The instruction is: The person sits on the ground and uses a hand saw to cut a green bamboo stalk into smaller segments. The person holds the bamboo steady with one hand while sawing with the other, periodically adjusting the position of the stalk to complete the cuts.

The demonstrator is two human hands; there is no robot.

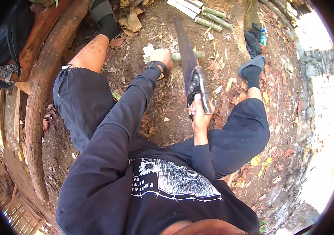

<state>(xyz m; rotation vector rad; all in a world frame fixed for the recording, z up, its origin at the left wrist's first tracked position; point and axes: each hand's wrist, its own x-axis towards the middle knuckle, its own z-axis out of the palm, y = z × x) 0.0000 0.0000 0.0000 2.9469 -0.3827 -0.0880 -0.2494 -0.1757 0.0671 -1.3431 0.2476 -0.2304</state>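
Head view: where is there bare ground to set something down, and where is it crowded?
Mostly bare soil lies between the left forearm and right hand; a smaller, chip-flecked patch lies between the dry leaves and saw. Crowded: around the stick, with the left hand and saw there, and at the cut sticks.

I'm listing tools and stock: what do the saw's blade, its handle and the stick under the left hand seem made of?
Blade: probably steel; thin, flat, dull and dark. Handle: perhaps plastic or painted metal; black with glossy highlights. Stick: likely wood or bamboo; matte, greenish, rounded surface.
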